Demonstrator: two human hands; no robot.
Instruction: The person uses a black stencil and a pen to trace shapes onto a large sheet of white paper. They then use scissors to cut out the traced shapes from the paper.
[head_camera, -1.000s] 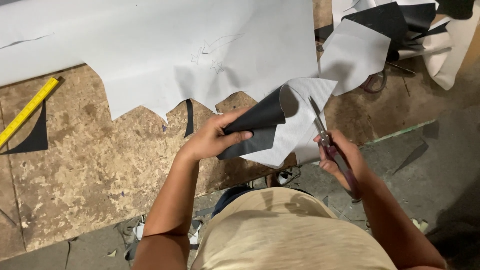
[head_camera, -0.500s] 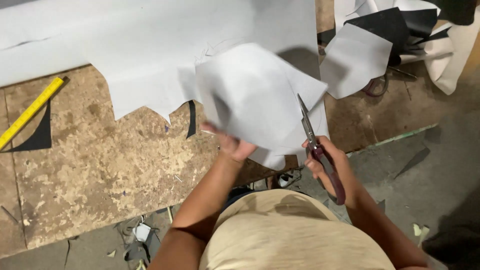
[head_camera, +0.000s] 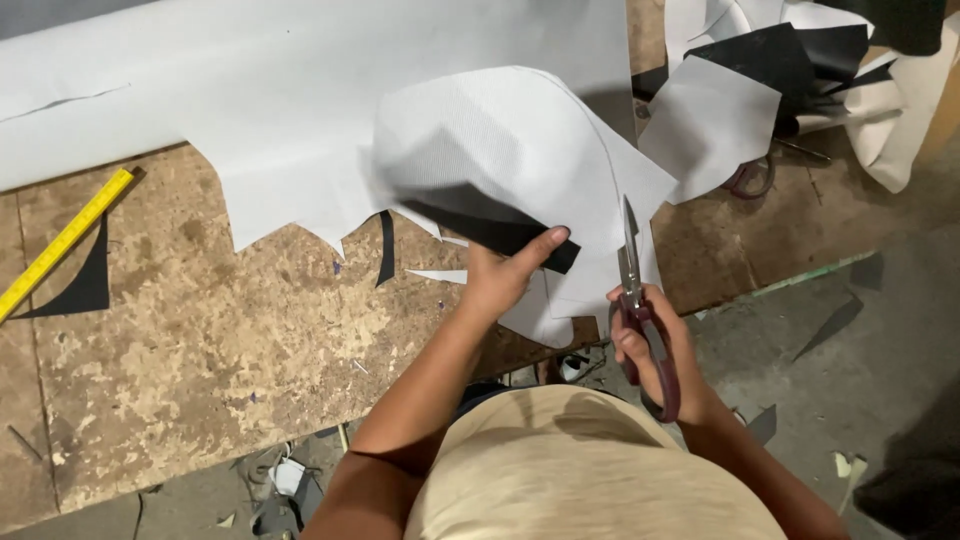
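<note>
While the left hand pinches the curled grey sheet up and ahead, the right hand grips scissors just beside it, blades pointing away along the sheet's right edge.

We see that the cut piece, a dark cone pinched in the left hand a second ago, has opened out with its pale side up and now arches higher over the worktop, its dark underside showing only along the lower fold. The left hand has shifted right toward the scissors, which the right hand has raised more upright, blades at the piece's edge.
</note>
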